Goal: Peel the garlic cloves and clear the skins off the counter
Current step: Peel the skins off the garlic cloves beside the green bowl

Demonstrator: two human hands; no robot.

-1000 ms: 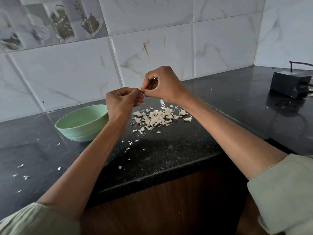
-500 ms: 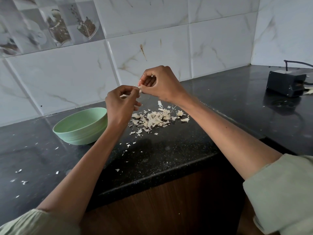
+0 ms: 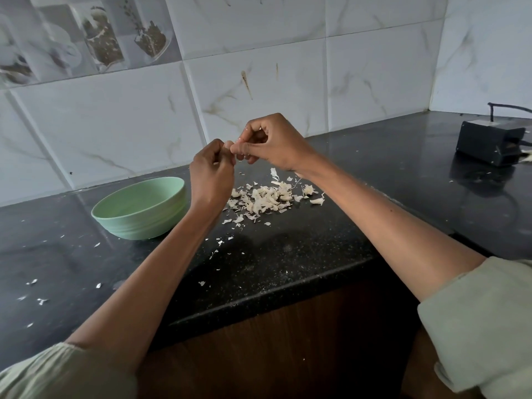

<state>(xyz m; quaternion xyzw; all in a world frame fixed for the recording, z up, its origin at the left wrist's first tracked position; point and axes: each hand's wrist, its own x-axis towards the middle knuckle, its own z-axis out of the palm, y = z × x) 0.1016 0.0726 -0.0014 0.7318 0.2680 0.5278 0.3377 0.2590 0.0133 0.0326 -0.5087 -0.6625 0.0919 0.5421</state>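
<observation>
Bowl on counter, left of skins pile. Both hands meet above counter, behind the pile: left hand beside right hand, fingertips touching, maybe a clove between them. Box far right near wall corner. Loose flakes scattered at counter's left front.
</observation>
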